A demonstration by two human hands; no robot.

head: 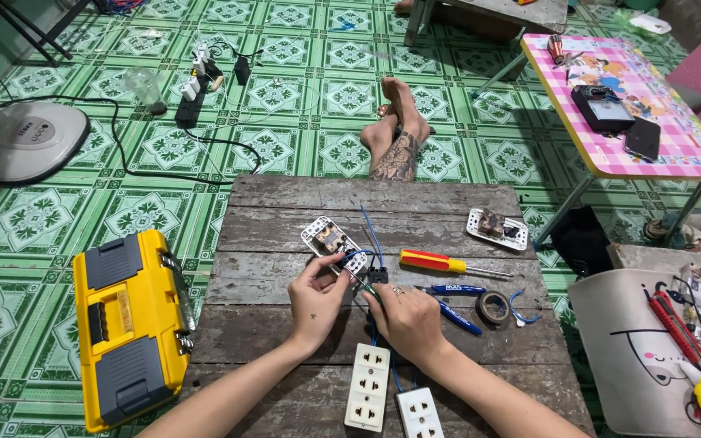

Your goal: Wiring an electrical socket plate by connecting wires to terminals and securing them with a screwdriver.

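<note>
A yellow plastic toolbox with grey latches (131, 328) lies on the green patterned tile floor (58, 227), just left of the weathered grey plank table (285, 203). Above the planks, the left hand (316, 302) pinches a corner of the white switch plate with exposed metal terminals (333, 242), thumb and fingers closed on it, while the right hand (407, 318) is closed on a thin tool at the blue wires (372, 231) beside it. Further right lie a red-and-yellow-handled screwdriver (444, 263), blue-handled pliers (458, 315) and a roll of black tape (492, 307); two white socket strips (368, 387) sit near the table's front edge.

Yellow toolbox (131, 328) left of wooden board (285, 195); red-yellow screwdriver (441, 262), tape roll (492, 307) on it; pink table (675, 134) far right.
</note>
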